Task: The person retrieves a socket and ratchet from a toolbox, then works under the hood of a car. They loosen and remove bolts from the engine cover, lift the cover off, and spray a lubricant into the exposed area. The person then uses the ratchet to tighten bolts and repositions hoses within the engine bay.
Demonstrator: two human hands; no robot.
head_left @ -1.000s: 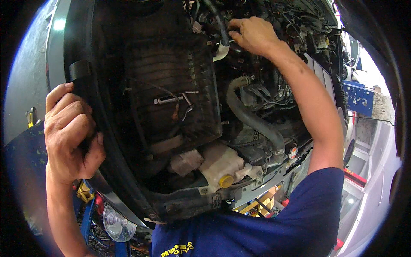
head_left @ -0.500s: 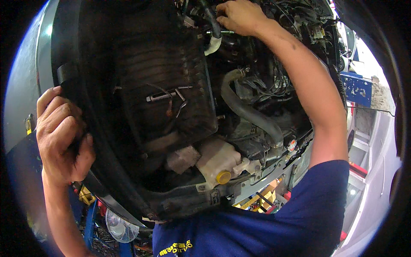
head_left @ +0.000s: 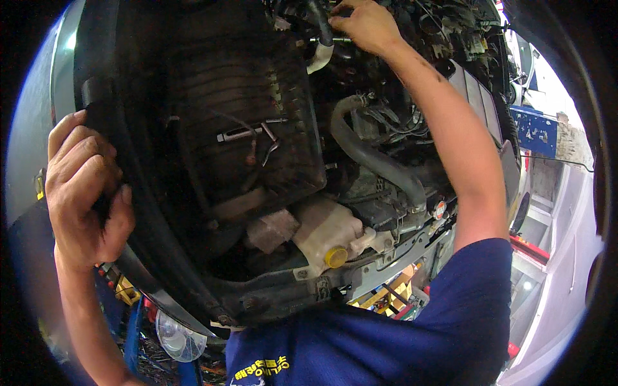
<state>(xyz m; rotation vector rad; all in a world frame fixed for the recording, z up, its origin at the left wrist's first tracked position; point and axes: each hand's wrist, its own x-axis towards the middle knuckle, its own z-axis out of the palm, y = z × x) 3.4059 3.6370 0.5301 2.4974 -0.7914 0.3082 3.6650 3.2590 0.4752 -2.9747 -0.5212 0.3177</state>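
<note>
Left hand (head_left: 84, 193): closed around the black edge of the car front (head_left: 129, 212).
Right hand (head_left: 367, 26): fingers closed on a black hose (head_left: 320, 19), deep in the engine bay.
Near: white tank (head_left: 325, 228) with yellow cap (head_left: 335, 257).

Two hands (head_left: 84, 193) (head_left: 367, 26), one yellow cap (head_left: 335, 257), one wrench (head_left: 248, 132).

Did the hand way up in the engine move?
Cannot tell. The right hand sits higher in the picture, but the yellow cap shifted too, so the camera moved.
</note>
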